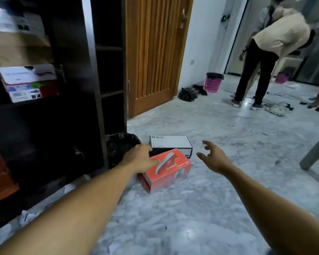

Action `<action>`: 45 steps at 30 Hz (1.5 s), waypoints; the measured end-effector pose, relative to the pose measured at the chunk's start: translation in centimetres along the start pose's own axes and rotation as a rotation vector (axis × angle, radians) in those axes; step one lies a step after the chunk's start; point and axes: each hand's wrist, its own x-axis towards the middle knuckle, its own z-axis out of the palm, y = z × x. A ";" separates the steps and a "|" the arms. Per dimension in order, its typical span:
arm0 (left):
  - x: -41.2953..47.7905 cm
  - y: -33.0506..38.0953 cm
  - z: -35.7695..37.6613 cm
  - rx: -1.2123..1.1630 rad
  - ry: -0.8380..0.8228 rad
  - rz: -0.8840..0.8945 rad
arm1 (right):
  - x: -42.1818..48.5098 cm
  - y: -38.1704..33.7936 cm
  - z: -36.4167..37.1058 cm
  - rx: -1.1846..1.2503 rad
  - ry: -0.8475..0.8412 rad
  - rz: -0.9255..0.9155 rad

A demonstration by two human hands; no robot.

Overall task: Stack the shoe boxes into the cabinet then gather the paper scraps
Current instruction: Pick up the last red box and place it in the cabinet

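Reaching for the red shoe box (171,169) on the floor: my left hand (140,159) rests loosely on its left end, nearer; my right hand (214,158) hovers released, right of it; long axis runs left-right

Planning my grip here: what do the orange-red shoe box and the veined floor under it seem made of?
The orange-red rectangular shoe box looks like printed cardboard, probably matte: sharp folded edges, shoe graphic on top. The grey-white veined floor looks like polished marble or marble-look tile: it reflects a light spot.
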 end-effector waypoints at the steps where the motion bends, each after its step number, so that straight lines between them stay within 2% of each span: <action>1: 0.6 -0.8 1.8 -0.002 -0.016 -0.021 | 0.6 1.8 1.4 -0.004 -0.030 0.017; 7: 6.7 -6.9 15.4 0.014 -0.049 -0.100 | 7.8 12.2 12.7 0.055 -0.148 0.076; 13: 9.1 -11.5 25.1 -0.102 -0.072 -0.211 | 11.8 17.7 21.9 0.128 -0.222 0.103; 20: 10.2 -13.9 30.6 -0.230 -0.026 -0.233 | 17.0 21.3 24.5 0.344 -0.094 0.137; 27: 10.3 -14.0 33.0 -0.289 0.036 -0.258 | 19.7 23.2 25.8 0.469 -0.120 0.105; 32: 10.4 -13.9 32.8 -0.394 0.107 -0.321 | 17.9 23.9 26.2 0.465 -0.040 0.056; 37: 10.9 -13.7 30.8 -0.357 0.233 -0.242 | 15.7 23.3 24.3 0.451 0.055 -0.046; 45: 12.1 -11.6 27.1 -0.362 0.423 -0.170 | 13.4 21.8 19.9 0.220 0.104 -0.144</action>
